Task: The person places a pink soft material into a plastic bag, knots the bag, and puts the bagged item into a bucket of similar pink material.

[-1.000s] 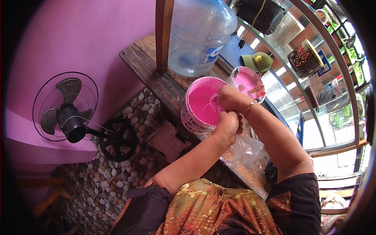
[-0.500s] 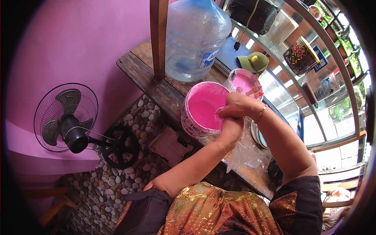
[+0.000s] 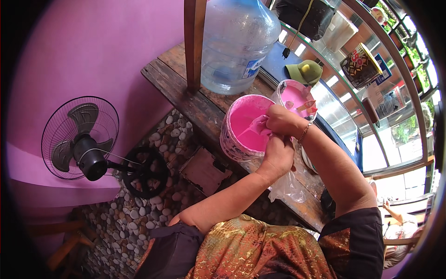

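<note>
My left hand (image 3: 279, 154) and my right hand (image 3: 284, 121) are together over the near right rim of a white patterned bucket (image 3: 232, 148) with pink paint (image 3: 246, 118) in it. Both are closed on a plastic bag. Its pink-coated part (image 3: 258, 126) sticks out from my fingers over the bucket, with a thin pink strand reaching down toward the paint. The bag's clear part (image 3: 288, 187) hangs below my left hand by the bench edge. Behind my right hand stands a smaller tub (image 3: 292, 95) of pink paint, with a paint-smeared tool (image 3: 306, 106) across its rim.
The worn wooden bench (image 3: 206, 109) carries a large clear water jug (image 3: 237, 51) beside a wooden post (image 3: 193, 46). A green cap (image 3: 304, 72) lies near the glass display case (image 3: 344, 100). A black fan (image 3: 86, 151) stands on the pebbled floor (image 3: 134, 223). A person (image 3: 402, 232) shows at far right.
My hands have turned and spread a little, and more of the pink-coated plastic shows over the bucket. The clear part has drawn up slightly. The whole view has shifted slightly.
</note>
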Motion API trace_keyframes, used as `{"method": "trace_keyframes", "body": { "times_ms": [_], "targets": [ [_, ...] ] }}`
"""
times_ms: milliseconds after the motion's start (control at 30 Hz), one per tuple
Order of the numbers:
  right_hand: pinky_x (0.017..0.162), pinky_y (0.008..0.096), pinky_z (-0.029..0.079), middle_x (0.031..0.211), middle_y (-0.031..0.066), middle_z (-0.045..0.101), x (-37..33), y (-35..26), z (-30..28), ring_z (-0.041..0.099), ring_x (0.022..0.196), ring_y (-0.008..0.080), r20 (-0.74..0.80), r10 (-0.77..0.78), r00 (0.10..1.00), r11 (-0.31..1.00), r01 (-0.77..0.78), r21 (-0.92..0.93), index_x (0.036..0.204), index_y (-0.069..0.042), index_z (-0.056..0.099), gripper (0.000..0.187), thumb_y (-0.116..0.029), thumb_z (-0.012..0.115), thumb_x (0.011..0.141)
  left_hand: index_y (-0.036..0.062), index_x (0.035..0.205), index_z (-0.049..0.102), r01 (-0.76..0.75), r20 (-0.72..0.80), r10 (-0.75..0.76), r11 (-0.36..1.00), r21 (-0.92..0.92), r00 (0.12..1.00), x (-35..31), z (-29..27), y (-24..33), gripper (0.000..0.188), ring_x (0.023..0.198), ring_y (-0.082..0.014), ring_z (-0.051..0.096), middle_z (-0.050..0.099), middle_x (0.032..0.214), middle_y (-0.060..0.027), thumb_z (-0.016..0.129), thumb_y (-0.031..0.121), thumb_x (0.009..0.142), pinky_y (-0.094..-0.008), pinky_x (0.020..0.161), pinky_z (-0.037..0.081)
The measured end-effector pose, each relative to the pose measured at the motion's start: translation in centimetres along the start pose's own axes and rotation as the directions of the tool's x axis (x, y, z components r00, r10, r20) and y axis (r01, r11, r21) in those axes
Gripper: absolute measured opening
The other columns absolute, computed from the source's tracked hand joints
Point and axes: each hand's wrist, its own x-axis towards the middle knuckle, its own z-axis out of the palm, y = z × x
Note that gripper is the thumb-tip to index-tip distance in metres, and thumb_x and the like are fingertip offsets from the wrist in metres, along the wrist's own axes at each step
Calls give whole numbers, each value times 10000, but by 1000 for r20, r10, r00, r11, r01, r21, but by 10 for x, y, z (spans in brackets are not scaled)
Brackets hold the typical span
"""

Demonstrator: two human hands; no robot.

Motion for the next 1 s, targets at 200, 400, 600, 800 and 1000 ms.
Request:
{"method": "trace_keyframes", "body": {
  "times_ms": [200, 400, 600, 800, 1000],
  "targets": [
    [596, 383, 500, 628, 158, 628, -19, -5, -14, 649, 633, 287, -104, 230, 968, 957, -206, 205, 769, 5, 702, 365, -347, 636, 838, 38, 1099, 460, 369, 159, -333, 861, -351, 929, -9, -8, 18, 268, 537, -168, 540, 516, 776, -82, 461, 280, 984, -343, 388, 443],
    [533, 308, 459, 627, 57, 623, -40, -38, -46, 617, 599, 140, 257, 422, 870, 685, -491, 538, 855, 29, 711, 513, -482, 682, 829, 47, 1052, 496, 267, 39, -265, 951, -157, 964, 9, -14, -3, 231, 534, -110, 471, 522, 760, -32, 484, 267, 982, -290, 439, 434],
    [546, 340, 429, 613, 108, 588, -32, -17, -29, 525, 545, 154, 315, 316, 895, 819, -425, 385, 808, 55, 675, 570, -515, 657, 828, 14, 1035, 526, 227, 185, -242, 969, 100, 952, 10, -11, 4, 206, 621, -135, 543, 545, 745, -60, 468, 203, 975, -330, 508, 458],
    [573, 369, 438, 612, 131, 569, -25, 1, -18, 569, 604, 172, 91, 27, 995, 962, -51, 269, 766, 63, 636, 385, -320, 649, 804, -52, 1155, 518, -77, 249, -38, 896, 436, 968, 2, -10, 6, 366, 967, -404, 607, 626, 965, -266, 538, 222, 914, -419, 828, 465],
    [482, 329, 445, 645, 79, 609, -30, -3, -15, 586, 562, 139, 213, 351, 912, 700, -407, 587, 924, 48, 625, 221, -147, 641, 822, -65, 1072, 563, -227, 333, 29, 787, 573, 942, -18, -30, 42, 355, 927, -446, 596, 613, 953, -290, 580, 238, 888, -423, 814, 476]
  ]
}}
